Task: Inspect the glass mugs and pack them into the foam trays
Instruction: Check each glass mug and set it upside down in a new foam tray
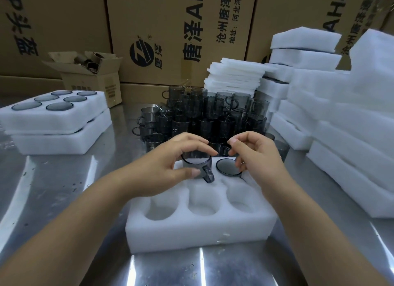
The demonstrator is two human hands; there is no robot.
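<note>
**A:** What are the hands doing?

**B:** The left hand (pixel 168 164) grips a smoky glass mug (pixel 197 161) by its rim and handle, at the back row of a white foam tray (pixel 198 232). The right hand (pixel 255 155) curls over a second mug (pixel 228 167) seated beside it. I cannot tell whether it grips.

**A:** And around them?

**B:** The tray's three front pockets are empty. It sits on a steel table (pixel 64 200). Loose mugs (pixel 202 113) cluster behind, filled trays (pixel 53 119) are stacked left, and foam stacks (pixel 341 126) stand right.
</note>
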